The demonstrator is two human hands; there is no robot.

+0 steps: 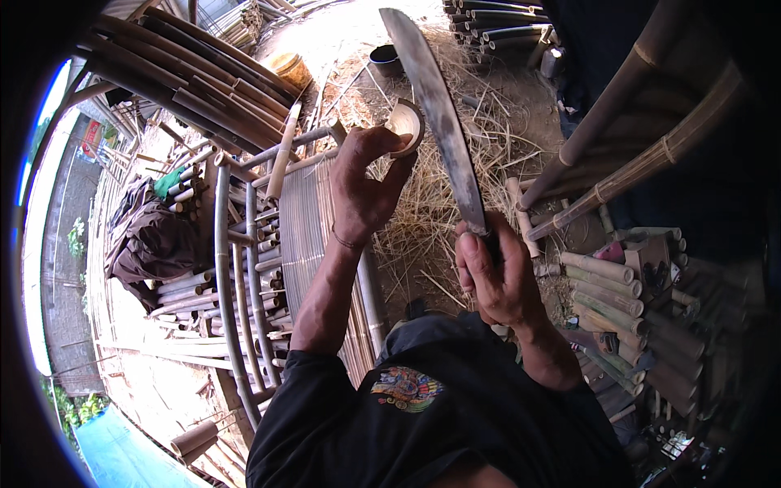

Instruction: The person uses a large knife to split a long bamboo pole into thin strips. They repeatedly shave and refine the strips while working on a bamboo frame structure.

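Observation:
My left hand (366,175) is raised in front of me, its thumb and fingers closed on a short split piece of bamboo (413,124). The piece shows a pale curved inner face and a darker outer skin. To its right, my right hand (498,268) is wrapped round the handle of a large machete (443,110). The long, slightly curved blade points up and away, with dark stains on the steel. Blade and bamboo piece look apart, side by side. My fingers hide most of the machete's handle.
A slatted bamboo bench (303,220) with a pole frame stands at my left. Bamboo shavings (488,154) cover the ground ahead, near a black bucket (386,60) and a yellow container (290,70). Cut bamboo (606,285) is stacked at right; leaning poles (643,171) rise there.

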